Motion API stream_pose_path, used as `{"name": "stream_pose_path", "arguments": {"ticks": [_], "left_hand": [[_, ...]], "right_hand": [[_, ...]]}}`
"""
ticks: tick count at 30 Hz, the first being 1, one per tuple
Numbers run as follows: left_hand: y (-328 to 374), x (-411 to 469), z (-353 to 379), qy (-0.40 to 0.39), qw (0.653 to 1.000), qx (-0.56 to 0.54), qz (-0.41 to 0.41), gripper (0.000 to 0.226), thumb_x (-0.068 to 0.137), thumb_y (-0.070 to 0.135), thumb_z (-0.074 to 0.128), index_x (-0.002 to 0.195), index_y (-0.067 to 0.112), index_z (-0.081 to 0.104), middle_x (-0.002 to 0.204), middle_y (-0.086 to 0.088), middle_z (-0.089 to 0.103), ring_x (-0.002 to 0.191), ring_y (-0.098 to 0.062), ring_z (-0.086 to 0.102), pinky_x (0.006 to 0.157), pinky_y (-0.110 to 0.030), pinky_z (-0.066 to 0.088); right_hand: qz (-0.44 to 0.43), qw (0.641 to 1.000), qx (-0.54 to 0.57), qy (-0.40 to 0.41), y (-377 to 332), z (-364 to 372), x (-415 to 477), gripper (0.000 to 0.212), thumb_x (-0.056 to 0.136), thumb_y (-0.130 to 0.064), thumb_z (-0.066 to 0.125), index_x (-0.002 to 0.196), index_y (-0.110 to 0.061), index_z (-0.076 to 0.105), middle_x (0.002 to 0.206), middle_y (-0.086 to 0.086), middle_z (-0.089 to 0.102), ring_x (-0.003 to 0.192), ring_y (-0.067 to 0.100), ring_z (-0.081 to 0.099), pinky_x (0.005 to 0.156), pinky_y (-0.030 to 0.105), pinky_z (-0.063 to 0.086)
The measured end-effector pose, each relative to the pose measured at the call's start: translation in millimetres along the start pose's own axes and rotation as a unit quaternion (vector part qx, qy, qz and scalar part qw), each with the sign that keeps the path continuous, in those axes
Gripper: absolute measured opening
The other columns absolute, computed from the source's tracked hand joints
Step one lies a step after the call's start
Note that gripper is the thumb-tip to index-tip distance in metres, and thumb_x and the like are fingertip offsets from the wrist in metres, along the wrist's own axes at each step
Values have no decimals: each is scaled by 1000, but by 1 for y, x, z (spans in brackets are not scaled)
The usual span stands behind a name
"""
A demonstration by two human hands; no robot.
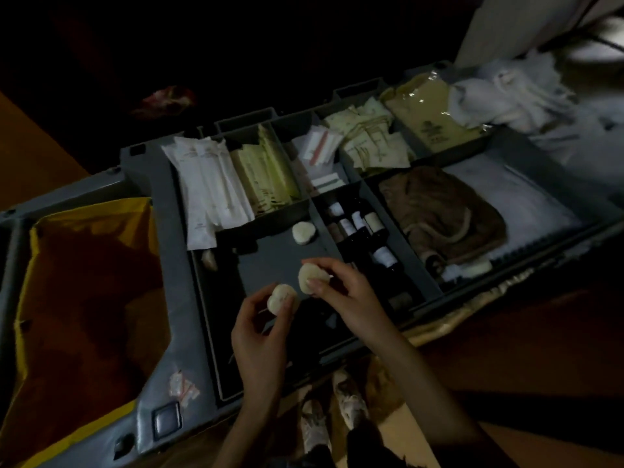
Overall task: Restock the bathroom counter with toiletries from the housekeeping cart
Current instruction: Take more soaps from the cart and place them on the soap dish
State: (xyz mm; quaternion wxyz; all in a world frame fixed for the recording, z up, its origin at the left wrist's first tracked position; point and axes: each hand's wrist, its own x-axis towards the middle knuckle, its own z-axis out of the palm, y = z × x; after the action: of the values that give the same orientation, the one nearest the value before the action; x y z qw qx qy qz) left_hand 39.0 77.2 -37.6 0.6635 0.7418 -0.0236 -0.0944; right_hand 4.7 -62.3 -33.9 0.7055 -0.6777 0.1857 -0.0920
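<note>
— Soaps held?
— Yes. Your left hand (260, 329) pinches one round soap (283, 298). Your right hand (347, 292) pinches a second soap (312, 276). The hands are close together above the cart tray (270, 261).
— Any remaining?
— A third soap (304, 233) lies flat in the same compartment, beyond your hands and nearer your right. It is round, so there is no long axis to align.

Cart tray (162, 184), mid-frame: was plain grey.
Bag (84, 224), left edge: was yellow.
Upper soap (304, 233), lower-left soap (282, 298) and lower-right soap (312, 276), centre: were cream.
Long packets (206, 187), left of centre: were white.
Sachets (266, 173), just right of those: were pale yellow.
Bottles (361, 228), right of centre: were dark with white labels.
Cloth pouch (442, 214), right: was brown.
Crumpled cloth (506, 92), upper right: was white.
</note>
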Motion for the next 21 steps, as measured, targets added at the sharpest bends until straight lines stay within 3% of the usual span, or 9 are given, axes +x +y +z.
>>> {"name": "stream_pose_path", "arguments": {"ticks": [2,7,9,13,15,18,21], "left_hand": [[-2,3,0,-14,1000,-9,-6,18,84,19,70,101,22,67,97,1,70,91,-17,68,72,-24,55],[2,1,10,-44,998,-40,-20,18,84,19,68,101,17,67,96,-2,71,90,-16,69,67,-15,53],[8,-8,19,-75,996,-47,-24,20,85,18,66,105,14,66,98,-2,71,91,-16,69,67,-14,53],[22,-41,44,-173,984,-44,-12,25,82,24,68,107,17,68,102,1,71,91,-9,68,69,-17,53],[24,-69,64,-249,967,-44,-18,23,82,20,68,105,14,69,101,-3,72,92,-12,69,68,-17,53],[27,-129,98,-386,921,-34,-24,21,85,14,68,104,8,69,99,-7,73,95,-20,69,73,-26,57],[26,-201,135,-518,855,29,-10,29,83,27,68,109,13,69,97,1,72,89,-5,68,73,-20,57]], "right_hand": [[3,1000,7,1,1,-1,0,25,93,-15,61,117,-20,62,112,-7,64,107,5,61,92,30,52],[4,996,78,39,-9,-2,-12,26,93,-11,59,119,-14,62,111,-5,63,109,9,61,93,30,52],[1,986,138,98,-11,-9,-34,26,93,-11,58,118,-14,63,111,-4,65,109,13,62,92,33,54],[-5,957,177,230,-6,-46,-103,23,91,-12,59,109,-25,66,105,-12,69,100,4,65,78,23,55],[-12,941,156,300,-1,-74,-145,22,86,-21,66,102,-36,70,106,-10,70,98,3,66,76,22,54],[-39,907,161,387,2,-115,-217,27,83,-24,70,110,-27,68,111,0,70,100,14,68,76,25,55],[-64,876,133,459,3,-139,-299,29,83,-17,62,112,-17,65,106,-6,70,97,11,67,75,23,55]]}}
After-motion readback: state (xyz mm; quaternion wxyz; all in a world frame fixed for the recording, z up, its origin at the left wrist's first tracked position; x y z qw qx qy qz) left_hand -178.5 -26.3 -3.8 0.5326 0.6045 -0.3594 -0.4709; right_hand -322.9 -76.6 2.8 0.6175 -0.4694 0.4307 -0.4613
